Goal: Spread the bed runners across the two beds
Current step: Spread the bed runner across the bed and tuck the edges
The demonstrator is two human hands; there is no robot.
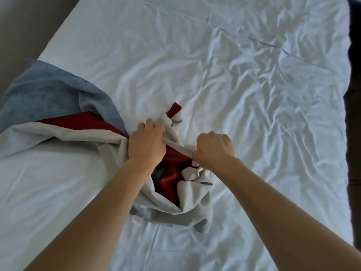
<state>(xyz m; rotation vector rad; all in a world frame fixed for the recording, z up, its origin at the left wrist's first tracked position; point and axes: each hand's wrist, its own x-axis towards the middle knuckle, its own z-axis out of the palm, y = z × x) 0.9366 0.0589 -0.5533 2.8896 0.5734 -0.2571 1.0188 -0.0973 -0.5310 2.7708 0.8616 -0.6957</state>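
A bed runner (pixel 187 204), red on one face and grey on the other, lies bunched in the middle of a bed with a wrinkled white sheet (pixel 244 79). One stretch of it trails off to the left edge. My left hand (pixel 146 143) grips a gathered grey fold at the top of the bunch. My right hand (pixel 214 148) grips a grey edge pulled taut between the two hands. A second runner, blue (pixel 48 92), lies crumpled at the left, partly under the red and grey one.
The bed's left edge drops to a dark floor (pixel 19 26) at the upper left. A dark piece of furniture (pixel 354 114) runs along the right side of the bed. A small pink label (pixel 136 220) shows on the grey hem.
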